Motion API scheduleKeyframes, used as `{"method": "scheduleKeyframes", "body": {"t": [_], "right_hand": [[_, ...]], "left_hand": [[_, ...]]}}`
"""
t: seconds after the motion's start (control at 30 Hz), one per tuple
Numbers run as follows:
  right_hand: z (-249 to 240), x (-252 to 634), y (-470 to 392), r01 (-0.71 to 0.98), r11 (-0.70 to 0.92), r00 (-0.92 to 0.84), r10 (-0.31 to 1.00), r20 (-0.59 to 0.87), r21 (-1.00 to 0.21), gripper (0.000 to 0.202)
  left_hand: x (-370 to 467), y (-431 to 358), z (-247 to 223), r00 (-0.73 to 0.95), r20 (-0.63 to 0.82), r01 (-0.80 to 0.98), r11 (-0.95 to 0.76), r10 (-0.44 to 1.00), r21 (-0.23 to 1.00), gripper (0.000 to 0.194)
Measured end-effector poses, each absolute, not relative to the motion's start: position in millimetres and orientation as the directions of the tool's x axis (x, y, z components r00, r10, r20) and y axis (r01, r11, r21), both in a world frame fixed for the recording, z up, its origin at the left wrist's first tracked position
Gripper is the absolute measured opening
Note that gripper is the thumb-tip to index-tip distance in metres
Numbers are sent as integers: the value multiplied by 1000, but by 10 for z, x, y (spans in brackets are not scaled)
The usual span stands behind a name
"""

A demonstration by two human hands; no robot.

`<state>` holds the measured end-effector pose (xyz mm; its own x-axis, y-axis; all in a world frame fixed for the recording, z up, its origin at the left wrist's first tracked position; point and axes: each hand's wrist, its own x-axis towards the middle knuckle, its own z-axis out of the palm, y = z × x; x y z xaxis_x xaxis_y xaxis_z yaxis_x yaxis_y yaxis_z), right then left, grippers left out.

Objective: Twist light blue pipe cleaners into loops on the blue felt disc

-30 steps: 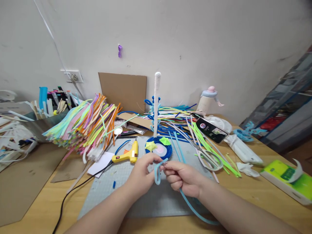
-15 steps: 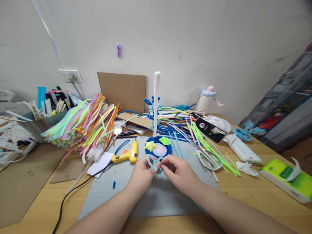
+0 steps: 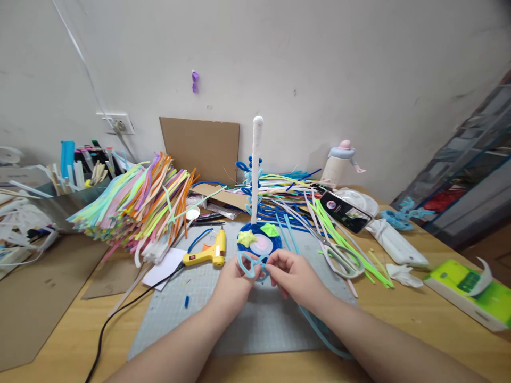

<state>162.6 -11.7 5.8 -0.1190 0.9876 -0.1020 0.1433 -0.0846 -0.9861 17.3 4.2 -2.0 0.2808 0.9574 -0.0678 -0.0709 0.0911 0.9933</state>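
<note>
A light blue pipe cleaner (image 3: 246, 266), bent into loops, is between my two hands above the grey cutting mat (image 3: 179, 330). My left hand (image 3: 235, 279) pinches the loops from the left. With thumb and forefinger, my right hand (image 3: 289, 274) grips the same pipe cleaner at its right side. A long light blue tail (image 3: 319, 332) curves down under my right wrist. Just behind the hands stands a round dark blue base (image 3: 243, 247) with a yellow star (image 3: 247, 238), a green star (image 3: 270, 230) and a pale pink disc (image 3: 261, 244). A white post (image 3: 256, 165) rises behind it.
Left of the hands lies a yellow glue gun (image 3: 207, 254) with a black cord. Scissors (image 3: 341, 260) and green pipe cleaners (image 3: 371, 274) lie to the right, near a phone (image 3: 345, 210). A large bundle of coloured pipe cleaners (image 3: 136, 207) is at the left.
My right hand has shifted slightly, its fingers changing position on the pipe cleaner. The loops have turned a little, and the long tail now shows below my right wrist.
</note>
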Motion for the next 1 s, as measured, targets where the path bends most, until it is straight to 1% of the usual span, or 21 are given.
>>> {"method": "scheduleKeyframes", "body": {"t": [0.1,0.17,0.23,0.27,0.3,0.37,0.4,0.47,0.57,0.67,0.83,1.0], "right_hand": [[63,1648,-87,33,-210,-191,958,-212,-977,21],[53,1665,-76,35,-211,-184,959,-214,-977,20],[37,1673,-83,138,-116,-120,984,-133,-984,15],[29,1672,-94,220,-40,-92,994,-62,-975,12],[24,1667,-108,308,37,-81,997,13,-951,10],[16,1652,-139,437,157,-104,987,123,-886,8],[13,1642,-152,467,186,-125,982,144,-865,8],[4,1626,-168,462,185,-150,980,129,-867,9],[-18,1615,-169,381,117,-145,987,66,-917,11],[-37,1612,-164,301,48,-149,989,2,-953,11],[-26,1610,-171,261,-6,-180,982,-55,-965,12],[41,1612,-186,303,58,-190,982,0,-951,11]], "left_hand": [[148,38,3,278,56,33,-68,959,997,20],[107,53,62,273,112,78,-138,956,987,18],[57,71,151,203,150,38,-161,968,986,14],[34,76,198,180,191,49,-203,965,978,15],[16,74,241,165,263,106,-282,951,954,15],[-5,54,301,303,400,303,-485,865,820,11],[-6,37,314,376,420,389,-552,826,737,11],[3,1,311,449,441,513,-629,777,585,14],[17,-34,278,485,471,612,-671,737,419,20],[14,-40,261,509,489,639,-691,709,338,18],[4,-36,266,500,512,644,-696,698,319,13],[14,-41,265,488,532,638,-699,692,323,14]]}}
